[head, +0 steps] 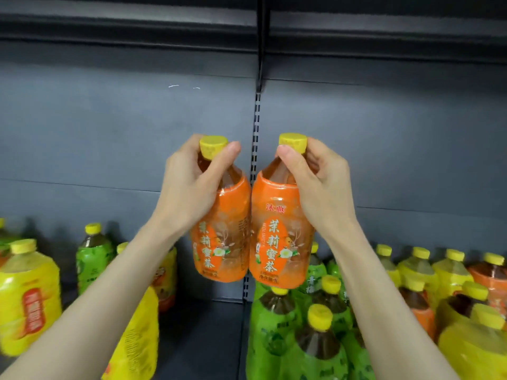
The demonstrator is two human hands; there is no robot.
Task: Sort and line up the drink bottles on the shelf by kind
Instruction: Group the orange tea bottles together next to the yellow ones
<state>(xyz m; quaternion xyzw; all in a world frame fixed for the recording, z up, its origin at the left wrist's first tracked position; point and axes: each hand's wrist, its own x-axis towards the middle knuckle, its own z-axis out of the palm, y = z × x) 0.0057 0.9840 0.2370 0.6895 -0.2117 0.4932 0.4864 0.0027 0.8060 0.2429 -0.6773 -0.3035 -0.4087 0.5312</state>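
Two hands hold matching drinks upright above a dark shelf [200, 338]. Fingers of the left hand [189, 185] wrap the neck of one orange tea bottle [222, 237]; fingers of the right hand [318, 182] wrap a second orange tea bottle [279, 242] beside it, labels touching. Below stand green bottles [274, 325] and yellow bottles [27, 292].

Dark grey back panel [109, 127]; slotted upright [256, 127] at centre; dark upper shelf [123, 20] overhead
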